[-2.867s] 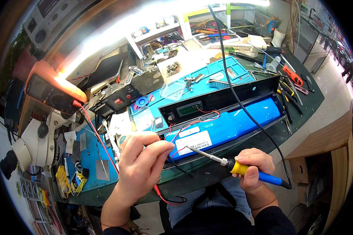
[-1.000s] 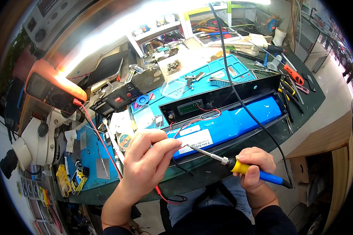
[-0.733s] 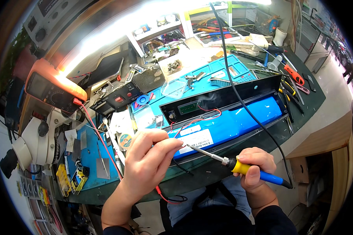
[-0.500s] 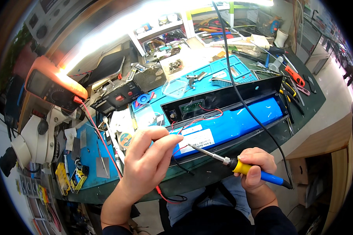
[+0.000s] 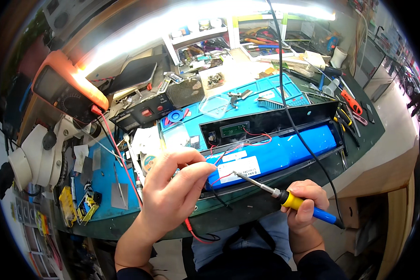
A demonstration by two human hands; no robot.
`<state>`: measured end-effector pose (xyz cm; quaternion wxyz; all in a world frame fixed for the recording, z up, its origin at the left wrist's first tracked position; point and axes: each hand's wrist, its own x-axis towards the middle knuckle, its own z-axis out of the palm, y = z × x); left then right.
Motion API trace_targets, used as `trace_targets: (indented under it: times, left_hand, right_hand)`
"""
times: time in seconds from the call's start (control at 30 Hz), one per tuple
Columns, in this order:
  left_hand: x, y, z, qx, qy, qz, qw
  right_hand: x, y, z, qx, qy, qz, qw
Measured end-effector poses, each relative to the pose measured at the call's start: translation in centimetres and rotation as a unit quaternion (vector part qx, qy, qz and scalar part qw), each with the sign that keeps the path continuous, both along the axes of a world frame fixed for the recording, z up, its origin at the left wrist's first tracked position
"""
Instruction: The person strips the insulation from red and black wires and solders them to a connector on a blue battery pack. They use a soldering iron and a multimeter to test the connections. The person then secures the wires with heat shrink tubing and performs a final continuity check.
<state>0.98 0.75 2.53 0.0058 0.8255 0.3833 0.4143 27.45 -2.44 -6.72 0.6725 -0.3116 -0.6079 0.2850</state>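
Observation:
My left hand [image 5: 175, 191] is raised over the near left end of a blue-wrapped battery pack [image 5: 284, 145]. Its thumb and fingers are pinched together; what they hold, if anything, is too small to make out. My right hand [image 5: 307, 203] grips a soldering iron [image 5: 291, 201] by its yellow and blue handle. The iron's tip points up and left, at or very near the end of a thin red wire [image 5: 222, 178] above the pack's white label. The pack lies in a long black case [image 5: 270, 122], whose upright wall carries a small green circuit board [image 5: 233, 130].
The iron's black cable [image 5: 297, 123] crosses over the case. An orange multimeter [image 5: 67, 91] stands at left, its red lead [image 5: 121, 156] running down past my left arm. Behind the case lies a teal work mat [image 5: 291, 88]. Pliers and an orange-red cutter [image 5: 351, 101] lie at right.
The whole view has shifted a little. The iron's tip has moved slightly right, away from my left fingertips. Both hands keep their grips.

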Motion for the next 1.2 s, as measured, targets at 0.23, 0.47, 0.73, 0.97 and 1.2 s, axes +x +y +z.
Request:
trace_targets:
  times: [0.23,0.47,0.73,0.97,1.2]
  left_hand:
    - [-0.20,-0.05,-0.33,0.000,-0.007,-0.018,1.000]
    - [0.03,-0.05,-0.30,-0.015,0.008,-0.030,0.999]
    - [0.05,-0.06,-0.34,-0.016,0.017,-0.029,0.999]
    - [0.08,-0.04,-0.26,-0.020,0.019,-0.027,0.999]
    - [0.35,0.08,-0.68,-0.015,0.005,-0.018,1.000]
  right_hand:
    - [-0.19,0.32,-0.12,0.017,0.020,0.009,1.000]
    - [-0.32,0.33,-0.19,0.026,0.011,0.005,1.000]
    - [-0.40,0.32,0.17,0.025,0.003,0.007,1.000]
    - [-0.33,0.29,-0.01,0.024,0.006,0.004,1.000]
    - [-0.41,0.39,0.01,0.031,0.005,-0.001,0.999]
